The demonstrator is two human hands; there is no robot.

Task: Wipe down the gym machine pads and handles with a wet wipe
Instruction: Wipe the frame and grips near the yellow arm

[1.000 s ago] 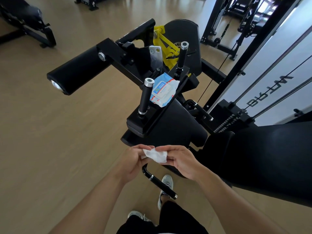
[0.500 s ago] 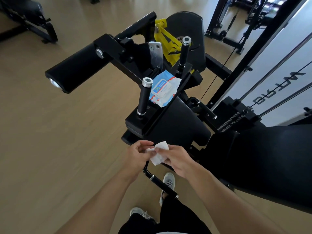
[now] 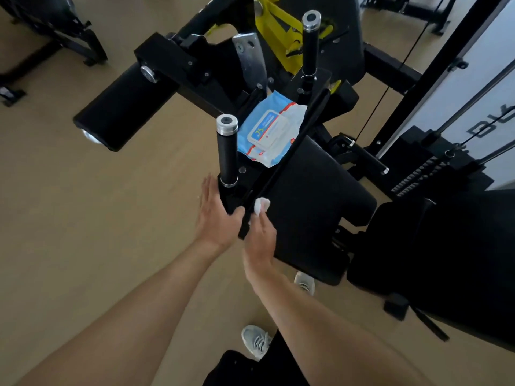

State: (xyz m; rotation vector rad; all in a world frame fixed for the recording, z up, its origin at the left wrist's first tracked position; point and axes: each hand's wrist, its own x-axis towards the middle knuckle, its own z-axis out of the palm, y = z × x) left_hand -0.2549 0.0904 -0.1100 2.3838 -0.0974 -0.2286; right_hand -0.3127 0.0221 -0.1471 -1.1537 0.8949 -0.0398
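Both hands now apart, wipe (image 3: 261, 205) on pad (image 3: 312, 196)

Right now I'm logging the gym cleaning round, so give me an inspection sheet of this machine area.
Surface: black pad under the right hand; tan wood floor around.
Job's things: white wet wipe pressed on the pad's edge; two upright handles; roller pad at left.
Clutter: blue wipes pack lying between the handles.
Hands: left hand flat against the frame by the near handle; right hand holding the wipe.
Cables: machine cable running up at right.
Surroundings: other gym machines behind; weight stack.
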